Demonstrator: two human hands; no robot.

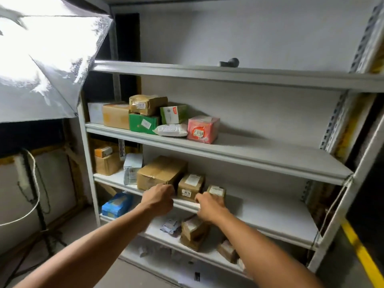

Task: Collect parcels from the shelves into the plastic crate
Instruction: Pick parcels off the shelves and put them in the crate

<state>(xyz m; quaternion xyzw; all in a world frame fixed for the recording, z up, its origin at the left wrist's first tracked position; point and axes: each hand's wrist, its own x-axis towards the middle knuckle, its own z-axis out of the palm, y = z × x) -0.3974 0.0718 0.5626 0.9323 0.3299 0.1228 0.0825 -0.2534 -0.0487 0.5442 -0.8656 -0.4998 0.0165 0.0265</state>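
Cardboard parcels, three, are sitting at the third shelf's (259,213) front: the left hand (159,199) is curling against the large box (160,173), the right hand (211,206) gripping the smallest box (217,191), the middle box (190,186) between them.

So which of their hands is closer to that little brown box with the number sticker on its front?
Hard to call, roughly equal. The numbered brown box sits between them: the left hand is just beside its left, in front of the big carton; the right hand is just below-right, on the smallest box.
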